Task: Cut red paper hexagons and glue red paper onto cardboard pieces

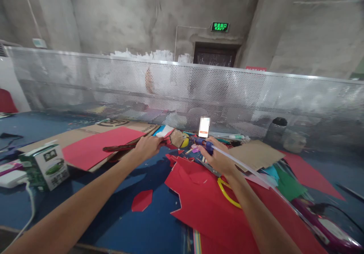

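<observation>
My left hand (148,146) is closed on the end of a dark red and brown strip of cardboard (119,147) that lies over the red sheet (93,147) on the left. My right hand (218,158) grips a glue gun (205,144) with a blue tip, and a long clear glue stick (247,166) trails back from it over my wrist. Between the two hands lies a small brown cardboard piece (176,137) among coloured scraps.
Red paper cut-outs (204,197) cover the blue table (142,227). Yellow-handled scissors (226,191) lie under my right forearm. A phone (204,127) leans on the perforated metal screen (182,90). A green and white box (47,166) and white charger (11,178) sit at left.
</observation>
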### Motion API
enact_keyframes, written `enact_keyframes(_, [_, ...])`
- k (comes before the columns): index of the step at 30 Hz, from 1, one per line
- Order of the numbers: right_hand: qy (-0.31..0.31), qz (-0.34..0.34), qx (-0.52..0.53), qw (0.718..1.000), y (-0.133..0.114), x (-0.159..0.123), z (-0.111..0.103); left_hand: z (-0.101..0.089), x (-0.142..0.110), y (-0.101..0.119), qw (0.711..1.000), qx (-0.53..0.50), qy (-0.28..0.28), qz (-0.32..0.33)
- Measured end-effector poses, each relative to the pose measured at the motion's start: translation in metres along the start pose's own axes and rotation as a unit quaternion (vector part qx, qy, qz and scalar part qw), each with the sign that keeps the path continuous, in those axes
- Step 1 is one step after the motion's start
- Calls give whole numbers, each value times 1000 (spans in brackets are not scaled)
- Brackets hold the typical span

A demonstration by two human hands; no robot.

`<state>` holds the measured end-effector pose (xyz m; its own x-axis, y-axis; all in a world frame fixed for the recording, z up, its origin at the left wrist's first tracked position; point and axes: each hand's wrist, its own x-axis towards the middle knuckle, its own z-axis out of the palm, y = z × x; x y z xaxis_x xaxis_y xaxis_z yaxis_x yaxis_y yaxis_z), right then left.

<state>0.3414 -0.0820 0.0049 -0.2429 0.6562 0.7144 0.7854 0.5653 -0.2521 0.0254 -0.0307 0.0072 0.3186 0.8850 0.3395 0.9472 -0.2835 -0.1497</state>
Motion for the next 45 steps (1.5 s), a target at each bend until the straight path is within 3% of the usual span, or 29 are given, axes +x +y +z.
enact_keyframes(12, [-22, 27, 20, 999, -8, 0, -5, -7, -2, 3, 1000, 12, -12, 9])
enact_keyframes(19, [-4, 50, 14, 999, -10, -1, -6, -5, -3, 7, 1000, 7, -14, 13])
enact_keyframes(28, [5, 25, -25, 999, -5, 0, -3, -4, -3, 15, 1000, -4, -18, 26])
enact_keyframes(39, [12, -35, -46, 998, -24, -1, 4, -5, -5, 20, 999, -22, -21, 26])
enact_keyframes(45, [24, 21, -37, 999, -8, 1, -3, -5, -5, 16, 1000, 8, -5, 28])
